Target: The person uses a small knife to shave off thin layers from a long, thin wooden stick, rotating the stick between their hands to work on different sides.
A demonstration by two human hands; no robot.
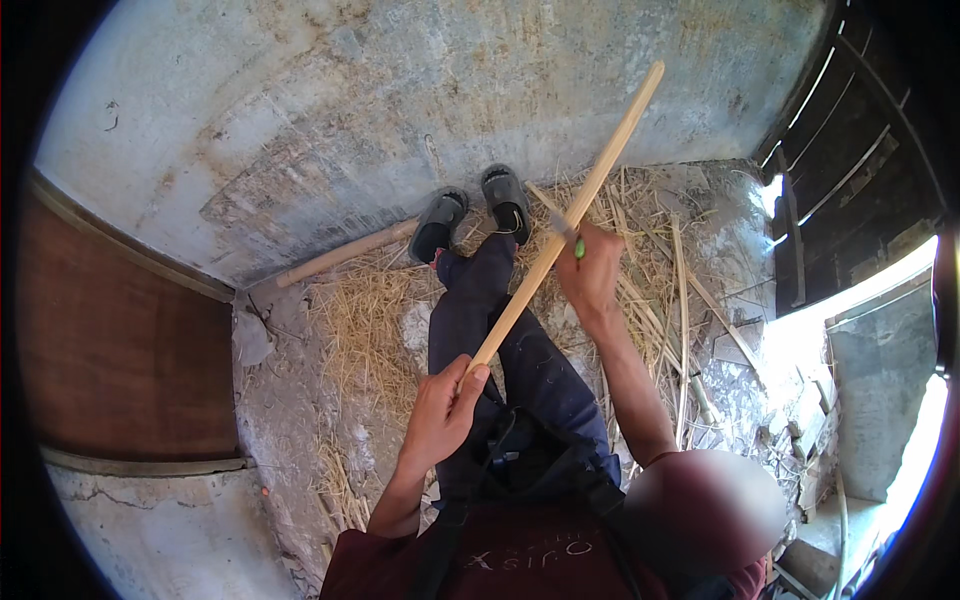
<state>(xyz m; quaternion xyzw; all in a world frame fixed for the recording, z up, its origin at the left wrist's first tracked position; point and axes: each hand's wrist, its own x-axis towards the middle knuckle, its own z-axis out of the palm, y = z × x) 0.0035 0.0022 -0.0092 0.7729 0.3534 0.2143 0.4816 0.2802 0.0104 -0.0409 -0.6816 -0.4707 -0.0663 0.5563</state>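
Observation:
A long, pale strip of bamboo or wood (612, 152) slants across my legs, its far end up before the wall. My left hand (440, 412) is closed around the near end, thumb lying along the top. In my right hand (592, 270) is a small knife (565, 228), with a bit of green handle showing by the fingers. Its blade lies against the strip at about mid-length; the fist hides most of the handle.
Straw-like shavings (365, 330) litter the floor around my feet in dark clogs (505, 198). Several long strips (680, 310) lie to the right. A round pole (345, 252) rests by the stained wall (380, 90). A brown panel (120, 340) stands left, dark slatted boards (850, 150) right.

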